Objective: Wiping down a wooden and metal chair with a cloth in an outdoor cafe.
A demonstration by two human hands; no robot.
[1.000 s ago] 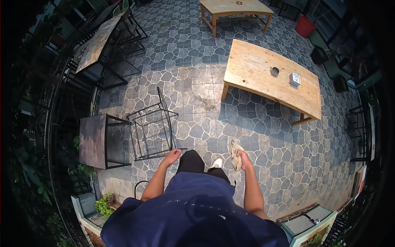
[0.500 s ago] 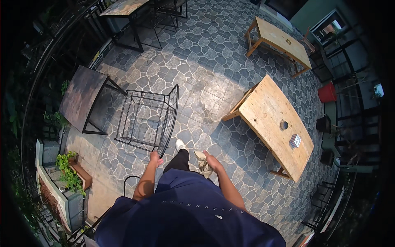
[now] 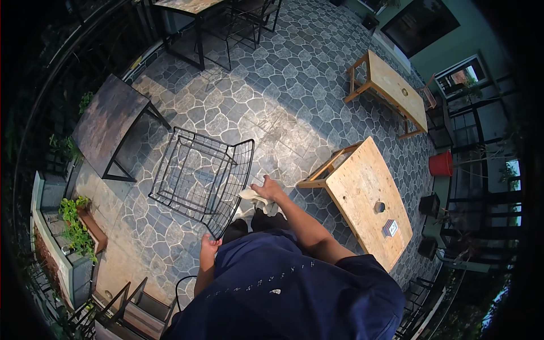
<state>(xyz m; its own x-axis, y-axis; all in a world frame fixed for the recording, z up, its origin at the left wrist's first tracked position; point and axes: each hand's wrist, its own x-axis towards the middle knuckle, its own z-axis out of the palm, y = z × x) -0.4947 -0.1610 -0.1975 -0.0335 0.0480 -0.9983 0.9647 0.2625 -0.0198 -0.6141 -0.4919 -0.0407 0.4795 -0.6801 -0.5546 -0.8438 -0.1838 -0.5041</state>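
Black chair, centre-left, looks stiff, best held by its rim. Right fingers clamp soft-looking cloth; whether left fingers grip is unclear.

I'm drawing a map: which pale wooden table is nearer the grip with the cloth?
The front table, right of the right grip and cloth: it carries a square block beside a round dish. The other pale table stands farther back without a block.

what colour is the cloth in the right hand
The cloth is pale beige; it shows in the head view, the only one.
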